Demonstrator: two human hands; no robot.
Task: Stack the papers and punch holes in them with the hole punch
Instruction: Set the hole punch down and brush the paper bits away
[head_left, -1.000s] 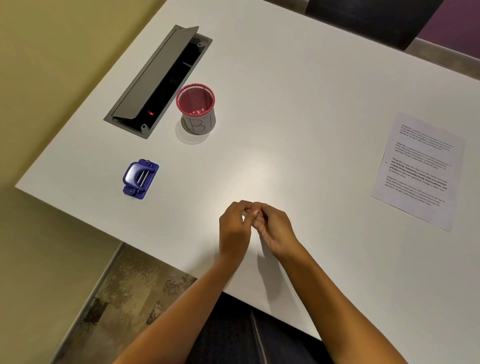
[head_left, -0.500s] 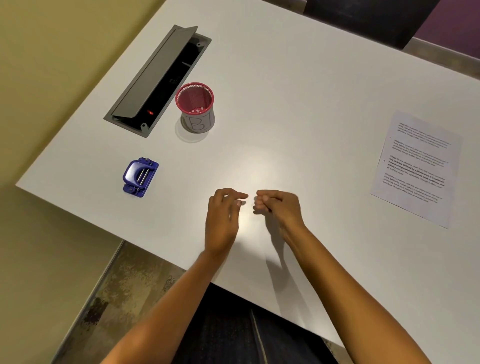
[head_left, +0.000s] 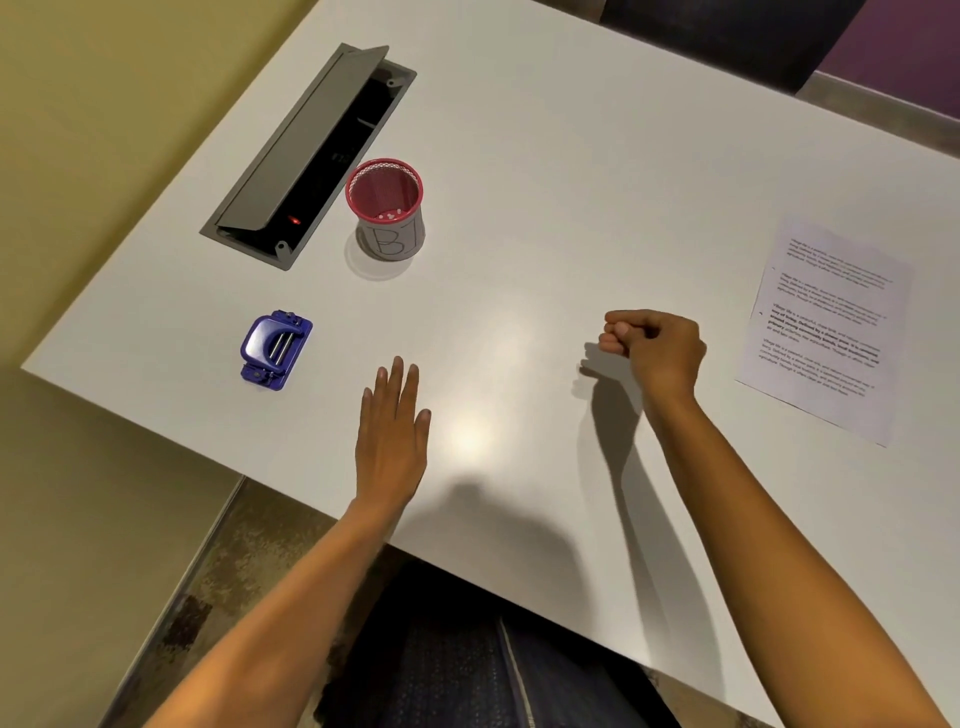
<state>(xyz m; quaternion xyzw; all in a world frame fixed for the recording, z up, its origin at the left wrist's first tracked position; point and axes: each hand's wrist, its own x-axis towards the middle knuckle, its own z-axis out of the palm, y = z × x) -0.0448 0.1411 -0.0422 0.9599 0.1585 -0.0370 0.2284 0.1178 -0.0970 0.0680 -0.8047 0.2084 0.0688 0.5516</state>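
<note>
White laminate table (head_left: 571, 182) carries everything. Printed white paper sheets (head_left: 826, 332) lie flat near the right edge, text side up; can't tell how many sheets are there. Small blue plastic hole punch (head_left: 276, 349) sits near the left front edge, well apart from the papers. Left hand (head_left: 392, 436) is flat, palm down, fingers straight and together, holding nothing, just right of the punch and not touching it. Right hand (head_left: 655, 349) is above the table, curled into a loose fist; can't tell if anything is inside it. It sits near the papers' left edge, not on them. Red mesh cup with a white paper label (head_left: 385, 209) stands upright behind the punch, beside a grey recessed cable hatch (head_left: 306, 156) with its lid tilted open.
</note>
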